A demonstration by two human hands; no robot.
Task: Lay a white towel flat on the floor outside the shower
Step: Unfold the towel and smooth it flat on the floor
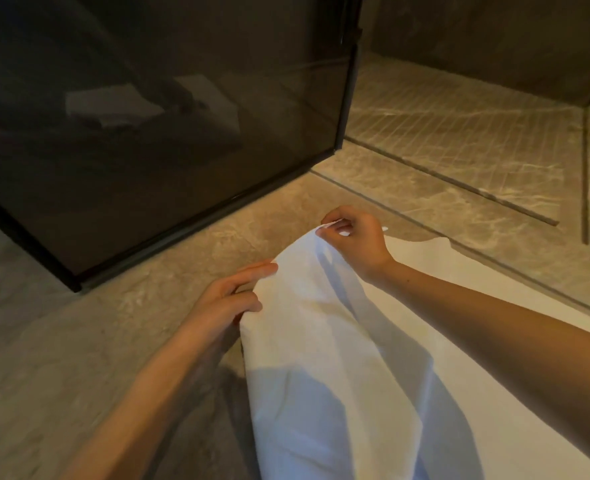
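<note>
A white towel [321,358] is rising in a loose, creased fold from the marble floor [79,341], its right part already lying flat beneath the person's right forearm. The left hand [231,299] is touching the fold's left edge with spread, nearly straight fingers, while just beyond it the right hand [356,237] is pinching the towel's top edge between thumb and fingertips. Farther off, a dark glass shower panel [148,150] is standing at left and the grooved shower floor [460,126] is lying at right.

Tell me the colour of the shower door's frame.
Black: the shower door frame edges dark tinted glass. The head view shows it best.
</note>
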